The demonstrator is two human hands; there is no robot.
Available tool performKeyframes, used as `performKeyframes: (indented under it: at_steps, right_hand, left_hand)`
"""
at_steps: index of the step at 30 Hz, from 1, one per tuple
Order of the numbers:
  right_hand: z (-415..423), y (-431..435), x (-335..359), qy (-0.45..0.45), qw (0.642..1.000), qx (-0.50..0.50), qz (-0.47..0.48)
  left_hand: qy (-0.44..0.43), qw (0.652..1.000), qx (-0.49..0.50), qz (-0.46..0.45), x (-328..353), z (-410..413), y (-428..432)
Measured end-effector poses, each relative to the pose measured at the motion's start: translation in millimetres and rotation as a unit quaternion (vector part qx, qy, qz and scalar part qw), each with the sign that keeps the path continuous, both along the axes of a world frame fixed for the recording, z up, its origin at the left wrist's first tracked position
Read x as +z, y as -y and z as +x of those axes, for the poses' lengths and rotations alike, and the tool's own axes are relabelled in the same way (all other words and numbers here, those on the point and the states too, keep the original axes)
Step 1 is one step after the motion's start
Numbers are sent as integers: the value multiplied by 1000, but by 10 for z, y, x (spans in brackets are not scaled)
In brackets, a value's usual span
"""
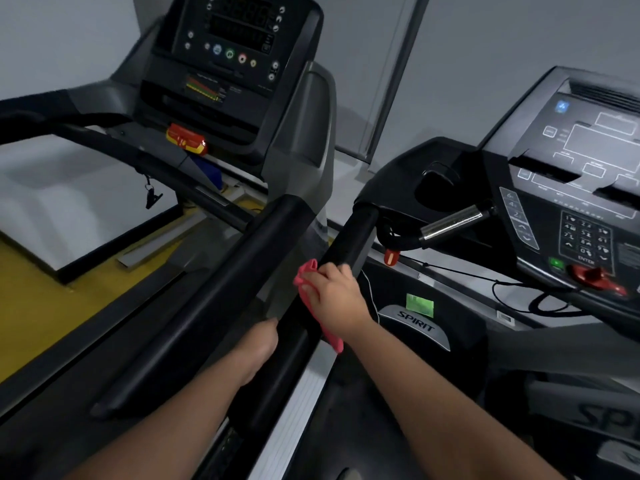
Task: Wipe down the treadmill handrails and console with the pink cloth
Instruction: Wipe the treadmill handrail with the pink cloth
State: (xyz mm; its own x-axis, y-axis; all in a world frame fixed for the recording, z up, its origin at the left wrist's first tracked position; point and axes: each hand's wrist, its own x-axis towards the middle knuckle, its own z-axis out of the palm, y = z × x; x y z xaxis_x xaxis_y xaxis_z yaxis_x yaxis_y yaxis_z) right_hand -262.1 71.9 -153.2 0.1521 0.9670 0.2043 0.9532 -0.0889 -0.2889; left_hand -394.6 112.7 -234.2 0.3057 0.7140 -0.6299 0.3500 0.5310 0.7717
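Head view: just below centre, the pink cloth (305, 271) is gripped around the handrail (358, 230) by the right hand (334, 296), the left hand (259, 344) is half hidden at 6 o'clock so its grip cannot be told, and the console (571, 161) at 3 o'clock is judged not yet wiped.

The room is dim and evenly lit, with a cool grey cast; the light seems to come from overhead. A bright glint runs along the chrome pulse grip (452, 223). Straight lines bow toward the frame edges. The far console (239, 39) is soft, its digits unreadable.
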Motion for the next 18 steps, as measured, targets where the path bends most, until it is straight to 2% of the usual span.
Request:
performKeyframes:
  at_steps: [4, 10, 13, 18]
  right_hand:
    - [-39, -201, -46, 38, 999, -5, -31]
    - [-147, 64, -198, 22, 994, 106, 28]
    - [80, 65, -136, 32, 986, 166, 10]
    - [108, -193, -108, 56, 991, 122, -10]
  left_hand:
    - [-27, 999, 3, 32, 40, 8, 26]
    - [-49, 991, -9, 125, 69, -1, 45]
    - [-69, 991, -23, 110, 101, 8, 47]
    - [-55, 995, -15, 76, 158, -2, 81]
